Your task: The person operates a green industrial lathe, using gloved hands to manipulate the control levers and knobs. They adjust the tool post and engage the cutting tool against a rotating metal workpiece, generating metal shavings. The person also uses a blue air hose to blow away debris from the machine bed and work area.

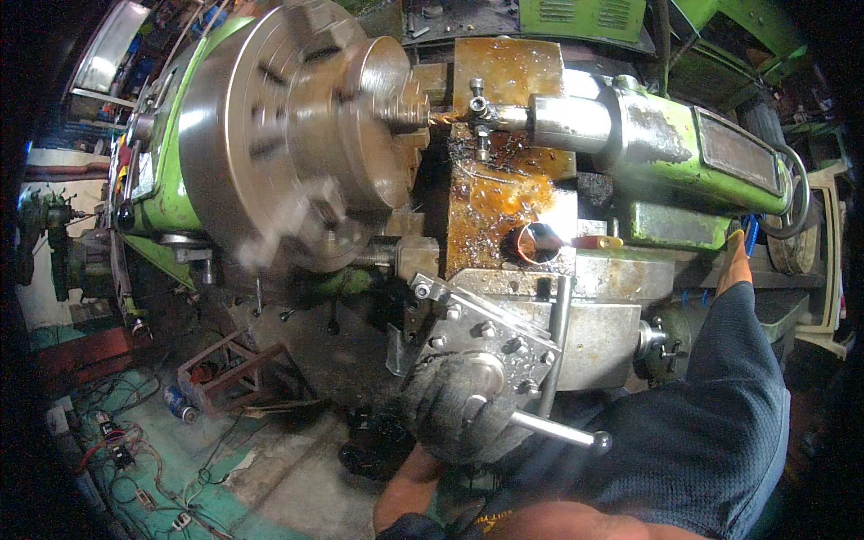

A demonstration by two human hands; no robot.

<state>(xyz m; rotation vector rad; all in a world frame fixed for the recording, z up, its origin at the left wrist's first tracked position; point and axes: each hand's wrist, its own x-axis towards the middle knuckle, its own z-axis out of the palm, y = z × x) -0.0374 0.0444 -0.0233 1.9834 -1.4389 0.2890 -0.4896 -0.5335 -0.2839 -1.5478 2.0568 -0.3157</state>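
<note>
My left hand (454, 405), in a dark grey glove, curls over the hub and base of the tool post lever (562, 430). The lever's ball end sticks out to the right. Beneath it sits the square steel tool post (490, 328) with several bolts. My right arm reaches forward to the green tailstock (666, 148); its hand is mostly hidden behind the casting, near the handwheel (801, 193). The lathe chuck (297, 135) is blurred by spinning. A gold-coloured drill bit (444, 118), held from the tailstock side, meets the workpiece in the chuck.
An oily plate (504, 184) with metal chips spans the middle. On it stands a round pot (537, 244) of dark liquid with a brush (594, 242). A loose steel bar (558, 337) leans by the tool post. Cables and a metal frame (238, 364) lie at lower left.
</note>
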